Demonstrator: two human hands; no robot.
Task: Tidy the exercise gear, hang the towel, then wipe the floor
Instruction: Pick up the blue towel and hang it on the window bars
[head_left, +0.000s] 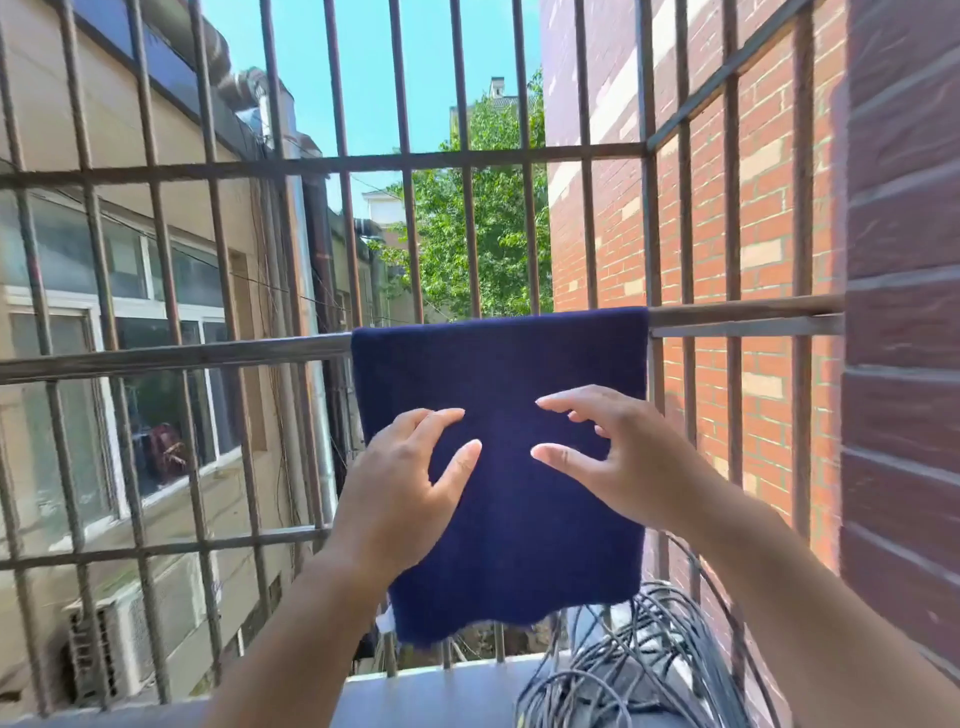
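A dark navy towel (506, 551) hangs folded over the horizontal rail (182, 356) of a rusty metal window grille, its lower edge loose above the sill. My left hand (402, 475) is in front of the towel's left half, fingers spread and slightly bent, holding nothing. My right hand (618, 452) is in front of the right half, fingers also spread and gently curved. Whether the fingertips touch the cloth I cannot tell. No exercise gear is in view.
Vertical grille bars (343, 156) enclose the balcony on the front and right. A tangle of grey cables (639, 660) lies on the sill at lower right. A brick wall (904, 312) stands close on the right. Neighbouring buildings and a tree lie beyond.
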